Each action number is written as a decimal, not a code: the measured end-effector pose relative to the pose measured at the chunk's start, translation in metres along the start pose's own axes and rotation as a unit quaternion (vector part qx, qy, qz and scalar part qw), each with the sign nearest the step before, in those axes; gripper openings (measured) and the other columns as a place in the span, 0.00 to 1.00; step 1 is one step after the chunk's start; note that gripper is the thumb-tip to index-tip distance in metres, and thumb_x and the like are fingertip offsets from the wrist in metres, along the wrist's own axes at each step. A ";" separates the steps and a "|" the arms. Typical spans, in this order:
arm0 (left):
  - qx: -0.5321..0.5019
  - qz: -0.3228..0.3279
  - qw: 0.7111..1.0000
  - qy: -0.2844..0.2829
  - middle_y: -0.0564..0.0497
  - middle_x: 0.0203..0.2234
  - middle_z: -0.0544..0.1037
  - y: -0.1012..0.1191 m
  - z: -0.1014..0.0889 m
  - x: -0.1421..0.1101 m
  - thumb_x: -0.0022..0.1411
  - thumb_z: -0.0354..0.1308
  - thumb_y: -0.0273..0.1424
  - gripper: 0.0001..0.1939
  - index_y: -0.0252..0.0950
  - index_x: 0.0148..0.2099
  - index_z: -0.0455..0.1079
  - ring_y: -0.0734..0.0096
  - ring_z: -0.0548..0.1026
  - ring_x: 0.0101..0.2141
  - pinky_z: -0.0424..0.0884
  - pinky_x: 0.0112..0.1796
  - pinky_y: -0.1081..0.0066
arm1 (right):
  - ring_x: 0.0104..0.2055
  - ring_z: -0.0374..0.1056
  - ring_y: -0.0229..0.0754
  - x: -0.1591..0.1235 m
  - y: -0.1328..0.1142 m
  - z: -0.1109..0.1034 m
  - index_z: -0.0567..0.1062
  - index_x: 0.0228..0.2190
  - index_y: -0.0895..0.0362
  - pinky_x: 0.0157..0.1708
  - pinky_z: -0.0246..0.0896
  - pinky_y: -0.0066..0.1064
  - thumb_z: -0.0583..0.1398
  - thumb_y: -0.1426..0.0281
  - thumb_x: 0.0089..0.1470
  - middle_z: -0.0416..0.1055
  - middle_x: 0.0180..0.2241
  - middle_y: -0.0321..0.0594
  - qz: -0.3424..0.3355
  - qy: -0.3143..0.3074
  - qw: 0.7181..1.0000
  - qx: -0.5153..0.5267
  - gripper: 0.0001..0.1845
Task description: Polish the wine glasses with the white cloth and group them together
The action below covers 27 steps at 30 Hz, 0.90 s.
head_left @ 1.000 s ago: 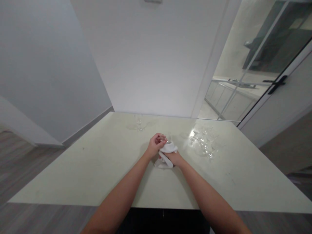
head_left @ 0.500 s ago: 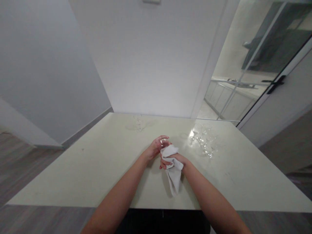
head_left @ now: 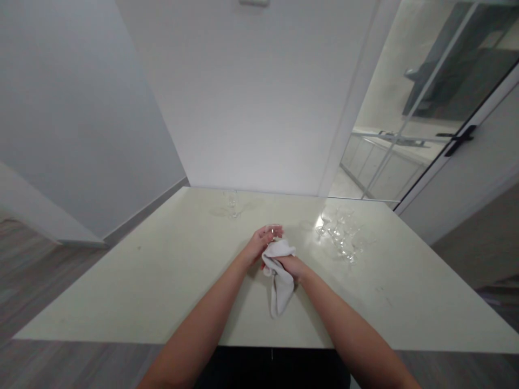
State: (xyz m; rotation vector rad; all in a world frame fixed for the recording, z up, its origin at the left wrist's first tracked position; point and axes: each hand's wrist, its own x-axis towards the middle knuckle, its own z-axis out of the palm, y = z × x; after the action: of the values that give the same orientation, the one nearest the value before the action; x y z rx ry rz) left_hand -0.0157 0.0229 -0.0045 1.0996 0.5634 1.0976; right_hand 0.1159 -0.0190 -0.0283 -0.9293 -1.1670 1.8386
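Observation:
Over the middle of a pale table [head_left: 121,292], my left hand [head_left: 259,246] is closed round a clear glass [head_left: 274,232], whose rim shows above the fingers. My right hand [head_left: 291,266] grips a white cloth [head_left: 279,275] pressed against the glass. One end of the cloth hangs down toward the tabletop. The lower part of the glass is hidden by the cloth and my fingers.
A single clear stemmed glass [head_left: 232,203] stands near the table's far edge, to the left. Several clear glasses [head_left: 340,233] are grouped at the far right. A white wall rises behind the table, and a glass door with a black handle [head_left: 458,141] is to the right.
My right hand lifted the bunched cloth off the table, so one end came to hang down. Both hands stayed together at the glass.

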 end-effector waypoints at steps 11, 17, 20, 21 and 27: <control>-0.022 0.105 0.972 0.208 0.41 0.43 0.77 0.001 -0.011 0.014 0.50 0.65 0.43 0.25 0.33 0.47 0.71 0.73 0.75 0.34 0.69 0.33 0.74 | 0.43 0.71 0.46 0.019 0.001 -0.017 0.77 0.33 0.56 0.49 0.62 0.38 0.67 0.58 0.39 0.77 0.37 0.39 -0.069 0.222 0.971 0.060 0.19; -0.064 0.155 0.953 0.251 0.41 0.47 0.76 0.001 -0.019 0.018 0.52 0.64 0.43 0.25 0.35 0.49 0.69 0.72 0.76 0.37 0.71 0.37 0.72 | 0.44 0.71 0.43 0.020 -0.006 -0.018 0.77 0.37 0.54 0.49 0.63 0.33 0.66 0.55 0.40 0.78 0.38 0.36 -0.081 0.240 0.958 0.137 0.23; 0.035 0.164 0.965 0.201 0.40 0.49 0.74 -0.001 -0.013 0.015 0.51 0.65 0.41 0.27 0.36 0.52 0.67 0.69 0.76 0.40 0.72 0.39 0.69 | 0.39 0.73 0.43 0.020 -0.002 -0.013 0.77 0.37 0.55 0.44 0.66 0.33 0.65 0.54 0.43 0.78 0.34 0.36 -0.051 0.171 0.977 0.118 0.22; 0.088 0.174 0.965 0.178 0.40 0.50 0.74 0.000 -0.010 0.012 0.51 0.66 0.40 0.29 0.36 0.53 0.66 0.67 0.76 0.41 0.72 0.40 0.68 | 0.37 0.73 0.43 0.020 0.001 -0.012 0.76 0.37 0.55 0.42 0.66 0.33 0.65 0.55 0.43 0.78 0.33 0.36 -0.045 0.158 0.981 0.104 0.21; 0.408 0.302 0.856 0.096 0.40 0.53 0.71 0.007 0.011 -0.009 0.52 0.66 0.39 0.35 0.39 0.60 0.60 0.61 0.73 0.48 0.73 0.42 0.64 | 0.31 0.73 0.43 0.020 0.001 -0.010 0.76 0.35 0.55 0.36 0.68 0.34 0.64 0.62 0.42 0.78 0.28 0.36 -0.043 0.141 0.981 0.127 0.16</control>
State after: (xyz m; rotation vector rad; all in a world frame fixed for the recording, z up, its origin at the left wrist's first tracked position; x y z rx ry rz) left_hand -0.0127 0.0106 0.0049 2.0138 0.9213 1.5800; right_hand 0.1156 0.0025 -0.0358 -0.9382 -0.7667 1.6742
